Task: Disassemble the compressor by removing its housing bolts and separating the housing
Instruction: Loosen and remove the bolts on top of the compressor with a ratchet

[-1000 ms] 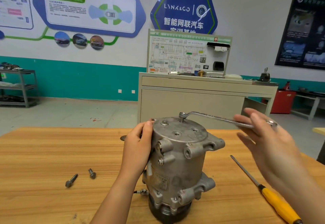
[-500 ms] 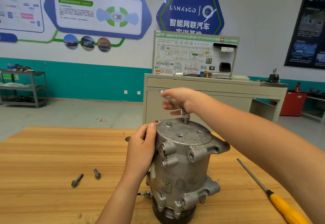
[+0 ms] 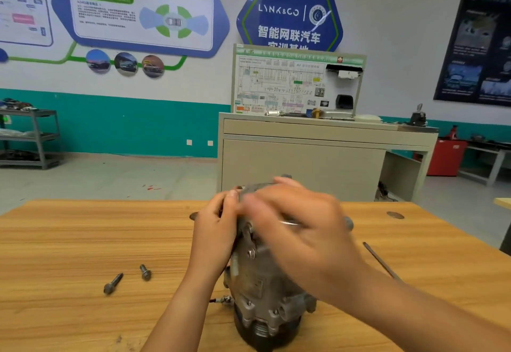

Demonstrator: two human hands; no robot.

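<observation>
We've got two bolts (image 3: 112, 284) out on the table (image 3: 69, 241) | compressor (image 3: 262, 282) stands upright mid-table, housing not yet split, likely more bolts to go | left hand (image 3: 218, 232) grips its side | right hand (image 3: 304, 235) blurred on top, can't tell its grip

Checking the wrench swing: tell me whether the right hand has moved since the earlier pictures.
Yes. The right hand has swung from behind the compressor top round to its near side, covering it.

Two bare forearms (image 3: 182, 313) end in a bare left hand (image 3: 215, 238) and right hand (image 3: 304, 230); the right hand's outline is smeared by blur.
</observation>
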